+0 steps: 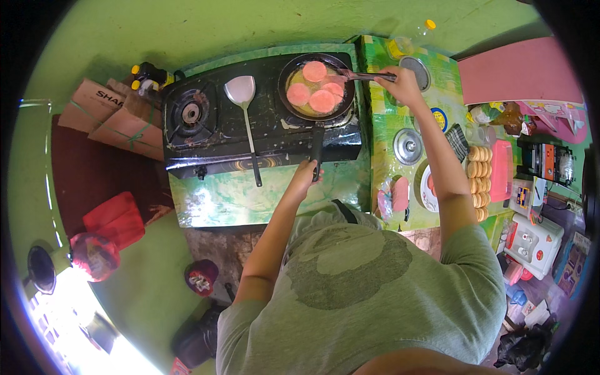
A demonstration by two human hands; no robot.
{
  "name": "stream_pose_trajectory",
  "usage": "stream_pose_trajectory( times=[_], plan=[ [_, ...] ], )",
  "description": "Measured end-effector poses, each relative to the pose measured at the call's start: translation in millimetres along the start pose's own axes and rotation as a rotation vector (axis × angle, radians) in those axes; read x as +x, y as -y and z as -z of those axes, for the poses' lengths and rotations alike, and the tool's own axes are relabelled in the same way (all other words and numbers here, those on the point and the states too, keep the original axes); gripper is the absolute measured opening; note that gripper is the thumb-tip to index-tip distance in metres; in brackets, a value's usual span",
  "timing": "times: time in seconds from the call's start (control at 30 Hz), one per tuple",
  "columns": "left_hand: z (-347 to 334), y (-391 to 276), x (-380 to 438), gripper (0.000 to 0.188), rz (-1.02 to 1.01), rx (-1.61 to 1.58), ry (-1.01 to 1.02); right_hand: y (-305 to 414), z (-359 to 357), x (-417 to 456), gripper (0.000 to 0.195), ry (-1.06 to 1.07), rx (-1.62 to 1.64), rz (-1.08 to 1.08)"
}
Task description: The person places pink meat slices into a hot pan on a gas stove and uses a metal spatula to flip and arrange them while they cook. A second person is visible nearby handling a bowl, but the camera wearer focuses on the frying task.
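Observation:
My left hand (pixel 305 176) grips the black handle (pixel 318 145) of a frying pan (pixel 282 96) on the right burner of a black gas stove (pixel 272 136). Several round pink meat patties (pixel 322 101) lie in bubbling oil in the pan. In my right hand (pixel 400 85) is a utensil with a dark handle (pixel 372 76), reaching over the pan's right rim. Its head is among the patties, partly hard to make out. A wide metal spatula (pixel 241 91) with a black-tipped handle lies across the stove's middle, touched by neither hand.
Right of the stove, a green-covered table holds a metal lid (pixel 408 146), a white plate (pixel 427 190) partly behind my right arm, stacked buns (pixel 479 183) and a clear bottle (pixel 424 33). Tied cardboard (pixel 124 119) and dark bottles (pixel 152 75) stand left of the stove.

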State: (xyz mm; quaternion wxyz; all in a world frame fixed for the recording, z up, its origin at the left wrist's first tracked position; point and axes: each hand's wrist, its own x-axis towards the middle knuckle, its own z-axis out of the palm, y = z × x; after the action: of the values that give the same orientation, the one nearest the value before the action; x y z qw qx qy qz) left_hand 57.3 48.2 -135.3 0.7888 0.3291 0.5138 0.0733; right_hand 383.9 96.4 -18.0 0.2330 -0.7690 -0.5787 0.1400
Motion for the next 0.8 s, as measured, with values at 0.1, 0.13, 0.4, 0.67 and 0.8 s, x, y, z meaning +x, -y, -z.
stream_pose_trajectory(
  times=[0.1,0.13,0.4,0.67,0.8],
  plan=[
    [0,-1,-1,0.025,-0.004,0.005,-0.006,-17,-10,9,0.032,0.040,0.127,-0.049],
    [0,-1,-1,0.026,-0.005,0.005,-0.005,-26,-13,12,0.032,0.049,0.188,-0.064],
    [-1,-2,-2,0.027,-0.003,0.007,0.001,-57,-30,13,0.021,0.308,0.586,-0.389],
    [1,2,1,0.026,0.000,0.004,-0.010,-59,-48,5,0.017,0.269,0.794,-0.443],
    [1,2,1,0.027,-0.008,0.001,-0.006,-46,-39,7,0.018,0.263,0.762,-0.425]
  ],
)
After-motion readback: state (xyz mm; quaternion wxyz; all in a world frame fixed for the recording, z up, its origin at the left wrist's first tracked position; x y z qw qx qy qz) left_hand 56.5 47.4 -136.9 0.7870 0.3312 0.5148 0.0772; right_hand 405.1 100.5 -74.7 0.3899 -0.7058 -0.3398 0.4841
